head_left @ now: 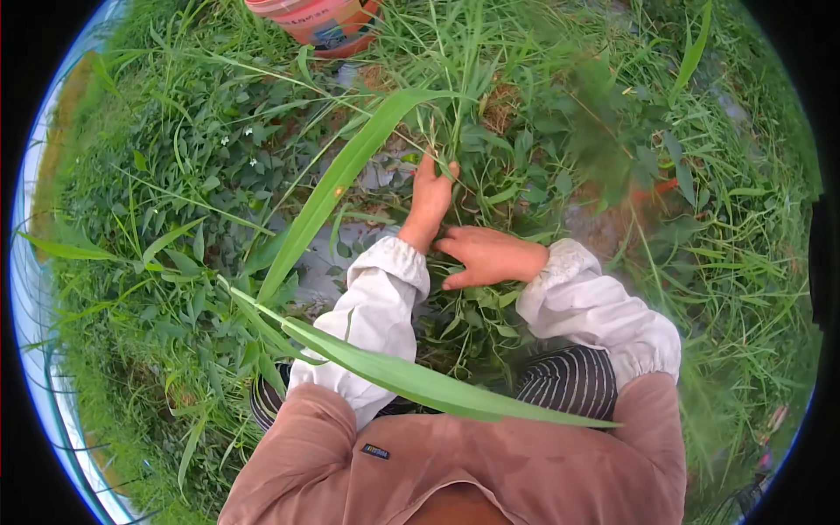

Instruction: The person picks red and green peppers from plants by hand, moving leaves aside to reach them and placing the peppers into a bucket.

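My left hand [429, 199] reaches forward into the plants, its fingers closed around the base of tall grass stems [457, 131]. Beside and nearer to me, my right hand [497, 255] is low over a leafy green plant [477, 319]. Its thumb and index finger are apart, and no object shows between them; the other fingers are partly hidden. A long, broad grass blade [346, 179] arches up left of my left hand. Another wide blade [394, 372] crosses in front of my forearms and chest.
A pink-red bucket [319, 24] stands among the grass at the top. Low bushy plants with small white flowers [249, 133] grow at the left. Grey sheeting [328, 262] shows between the plants. Dense grass [735, 289] covers the right side.
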Available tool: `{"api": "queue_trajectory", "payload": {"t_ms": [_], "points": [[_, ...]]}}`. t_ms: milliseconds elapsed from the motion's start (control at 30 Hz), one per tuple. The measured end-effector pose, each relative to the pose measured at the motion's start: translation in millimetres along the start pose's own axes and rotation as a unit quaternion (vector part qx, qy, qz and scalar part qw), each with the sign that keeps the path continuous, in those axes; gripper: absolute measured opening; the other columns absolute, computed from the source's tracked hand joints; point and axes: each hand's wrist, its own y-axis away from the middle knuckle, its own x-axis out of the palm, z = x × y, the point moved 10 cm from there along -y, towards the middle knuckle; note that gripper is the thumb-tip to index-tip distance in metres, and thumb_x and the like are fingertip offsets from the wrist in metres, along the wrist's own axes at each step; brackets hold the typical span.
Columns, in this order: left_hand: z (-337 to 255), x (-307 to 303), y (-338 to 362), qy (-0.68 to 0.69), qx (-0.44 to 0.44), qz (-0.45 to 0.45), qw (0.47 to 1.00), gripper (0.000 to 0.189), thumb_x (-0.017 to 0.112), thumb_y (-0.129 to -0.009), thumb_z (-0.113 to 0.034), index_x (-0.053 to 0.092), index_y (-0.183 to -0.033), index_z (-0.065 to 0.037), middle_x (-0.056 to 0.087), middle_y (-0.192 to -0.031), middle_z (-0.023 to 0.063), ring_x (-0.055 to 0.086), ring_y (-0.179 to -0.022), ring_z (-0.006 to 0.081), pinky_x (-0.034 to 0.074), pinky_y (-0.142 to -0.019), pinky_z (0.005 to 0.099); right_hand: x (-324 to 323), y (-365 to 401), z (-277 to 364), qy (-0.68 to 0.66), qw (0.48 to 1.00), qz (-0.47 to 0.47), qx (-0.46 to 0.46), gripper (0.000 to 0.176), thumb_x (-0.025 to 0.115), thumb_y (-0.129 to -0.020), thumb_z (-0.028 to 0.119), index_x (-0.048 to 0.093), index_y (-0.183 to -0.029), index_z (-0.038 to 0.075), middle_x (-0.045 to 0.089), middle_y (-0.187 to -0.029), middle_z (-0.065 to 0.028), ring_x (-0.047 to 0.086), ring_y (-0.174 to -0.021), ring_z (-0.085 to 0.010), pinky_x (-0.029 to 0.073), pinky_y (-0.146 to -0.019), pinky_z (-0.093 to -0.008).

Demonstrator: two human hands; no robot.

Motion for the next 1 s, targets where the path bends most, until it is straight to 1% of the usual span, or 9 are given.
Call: {"api": "queue_trajectory", "payload": {"t_ms": [100, 167, 233, 300, 467, 567, 633, 767, 1000], "points": [[2, 43, 27, -0.25, 0.065, 0.071, 0.964, 0.07, 0.057, -0.089, -0.022, 0.028, -0.147, 0.006, 0.042, -0.143, 0.0269, 0.041, -0.133, 0.0408, 0.034, -0.109, 0.0438, -39, 9, 50, 0.103, 0.993, 0.05, 0.01, 0.041, 0.069, -0.079, 0.032, 0.066, -0.104, -0.001, 0.067, -0.091, -0.0191, 0.063, -0.088, -0.0362, 0.05, -0.081, -0.0475], [91, 94, 48, -0.021, 0.258, 0.005, 0.966, 0.066, 0.052, -0.092, -0.026, 0.03, -0.147, 0.003, 0.042, -0.142, 0.0271, 0.038, -0.135, 0.0404, 0.031, -0.11, 0.048, -43, 1, 48, 0.122, 0.992, 0.033, -0.014, 0.025, 0.064, -0.08, 0.025, 0.071, -0.083, 0.001, 0.065, -0.066, -0.0159, 0.064, -0.071, -0.0391, 0.051, -0.07, -0.0488], [18, 116, 85, -0.104, 0.195, 0.116, 0.968, 0.063, 0.049, -0.092, -0.026, 0.033, -0.145, 0.004, 0.042, -0.142, 0.0278, 0.034, -0.137, 0.0404, 0.028, -0.112, 0.0509, -85, -2, 25, -0.153, 0.977, -0.147, -0.022, 0.024, 0.062, -0.083, 0.022, 0.068, -0.096, 0.004, 0.07, -0.085, -0.0132, 0.065, -0.084, -0.0373, 0.05, -0.078, -0.0471], [-9, 135, 118, -0.262, 0.185, 0.211, 0.923, 0.061, 0.051, -0.09, -0.026, 0.037, -0.143, 0.002, 0.044, -0.141, 0.0268, 0.032, -0.137, 0.0415, 0.026, -0.114, 0.0505, -109, 19, -18, -0.042, 0.917, -0.394, -0.037, 0.027, 0.062, -0.085, 0.023, 0.065, -0.104, 0.004, 0.068, -0.101, -0.0146, 0.062, -0.099, -0.0366, 0.048, -0.087, -0.0453], [-22, 136, 131, -0.322, 0.221, 0.266, 0.882, 0.063, 0.065, -0.081, -0.018, 0.045, -0.138, 0.0, 0.042, -0.142, 0.0266, 0.032, -0.135, 0.0451, 0.021, -0.118, 0.0482, -56, 63, -119, 0.087, 0.933, -0.31, 0.161, 0.03, 0.061, -0.088, 0.03, 0.067, -0.098, 0.001, 0.068, -0.092, -0.0189, 0.063, -0.093, -0.0382, 0.048, -0.083, -0.0485], [-18, 114, 100, -0.127, 0.128, 0.35, 0.919, 0.037, 0.068, -0.082, -0.012, 0.065, -0.114, 0.005, 0.069, -0.108, 0.0201, 0.063, -0.107, 0.0332, 0.047, -0.097, 0.0405, -54, 66, -127, 0.026, 0.929, -0.329, 0.166, 0.032, 0.058, -0.09, 0.032, 0.067, -0.096, 0.002, 0.068, -0.086, -0.0195, 0.063, -0.086, -0.04, 0.049, -0.078, -0.05], [-4, 68, 60, 0.154, -0.154, 0.181, 0.959, 0.019, 0.062, -0.09, -0.011, 0.069, -0.099, 0.005, 0.072, -0.093, 0.0108, 0.067, -0.081, 0.0165, 0.052, -0.08, 0.0268, -55, 69, -129, 0.016, 0.922, -0.355, 0.152, 0.031, 0.055, -0.09, 0.033, 0.066, -0.091, 0.004, 0.068, -0.083, -0.0183, 0.064, -0.082, -0.0397, 0.049, -0.076, -0.0506], [46, -44, -39, -0.05, -0.088, -0.064, 0.993, 0.017, 0.058, -0.088, -0.008, 0.068, -0.083, 0.004, 0.069, -0.076, 0.0099, 0.065, -0.068, 0.0161, 0.05, -0.06, 0.029, -42, 67, -133, 0.059, 0.938, -0.281, 0.195, 0.029, 0.056, -0.088, 0.032, 0.067, -0.091, 0.005, 0.068, -0.081, -0.0174, 0.064, -0.081, -0.0388, 0.049, -0.075, -0.0505], [114, -71, -74, -0.288, -0.084, -0.014, 0.954, 0.017, 0.065, -0.083, -0.011, 0.072, -0.091, 0.002, 0.071, -0.077, 0.0159, 0.069, -0.073, 0.0273, 0.051, -0.067, 0.0399, -41, 62, -120, 0.043, 0.953, -0.251, 0.161, 0.024, 0.058, -0.084, 0.028, 0.067, -0.091, 0.007, 0.068, -0.082, -0.0157, 0.064, -0.083, -0.036, 0.047, -0.086, -0.0465]]}}
